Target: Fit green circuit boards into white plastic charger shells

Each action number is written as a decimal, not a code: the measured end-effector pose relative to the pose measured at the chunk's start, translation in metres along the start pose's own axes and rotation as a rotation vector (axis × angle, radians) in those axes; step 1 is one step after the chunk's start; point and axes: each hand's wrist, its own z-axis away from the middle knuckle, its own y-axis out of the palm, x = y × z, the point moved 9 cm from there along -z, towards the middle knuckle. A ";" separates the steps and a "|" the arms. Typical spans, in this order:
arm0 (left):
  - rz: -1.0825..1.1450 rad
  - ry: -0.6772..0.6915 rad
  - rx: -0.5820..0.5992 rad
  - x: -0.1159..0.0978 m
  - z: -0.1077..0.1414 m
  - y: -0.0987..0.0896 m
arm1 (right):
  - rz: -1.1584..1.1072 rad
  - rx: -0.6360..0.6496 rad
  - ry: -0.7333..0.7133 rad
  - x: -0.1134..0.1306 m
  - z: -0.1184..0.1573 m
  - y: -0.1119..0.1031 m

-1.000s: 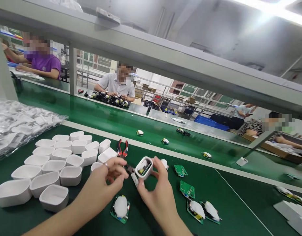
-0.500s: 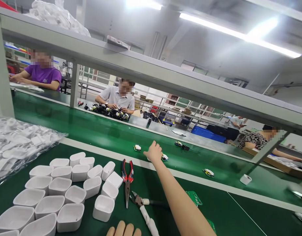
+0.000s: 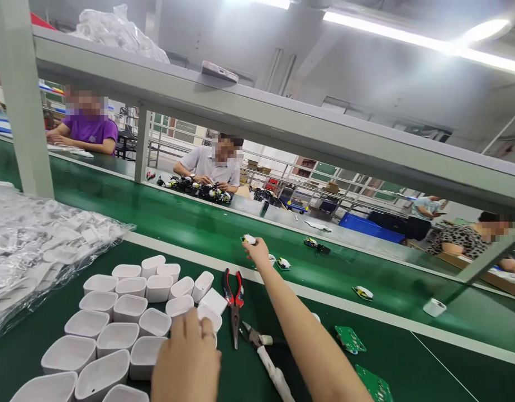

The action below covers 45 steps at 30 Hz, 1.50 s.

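My right hand (image 3: 257, 251) reaches out over the green belt, its fingers closed on a small white and yellow part (image 3: 248, 239). Just right of it on the belt lies a similar small part (image 3: 283, 263). My left hand (image 3: 188, 354) is over the right side of the white plastic cups (image 3: 118, 336), fingers pointing away; what its fingertips touch is hidden behind it. Red-handled pliers (image 3: 234, 307) lie between the two arms, and cutters with white-wrapped handles (image 3: 266, 357) lie nearer, partly under my right forearm.
A bag of white parts (image 3: 43, 245) lies at the left. Green circuit boards (image 3: 350, 339) are right of my forearm. A grey shelf beam (image 3: 257, 117) crosses above the belt (image 3: 190, 223). Several people sit beyond it.
My right hand has moved left along the belt and closed on the small part there. My left hand has risen into view over the cups. The view has shifted slightly.
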 end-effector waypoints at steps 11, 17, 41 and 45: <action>0.147 0.055 0.155 -0.002 0.005 0.010 | -0.691 0.242 0.025 -0.016 0.175 -0.066; 0.714 0.334 0.055 -0.025 0.010 0.000 | -0.836 0.355 0.004 -0.028 0.215 -0.060; 0.868 0.326 0.152 -0.029 0.011 0.008 | -0.339 0.193 -0.368 -0.020 0.243 -0.070; 0.838 0.400 0.144 -0.034 0.013 0.002 | -0.009 0.136 -0.580 -0.005 0.254 -0.073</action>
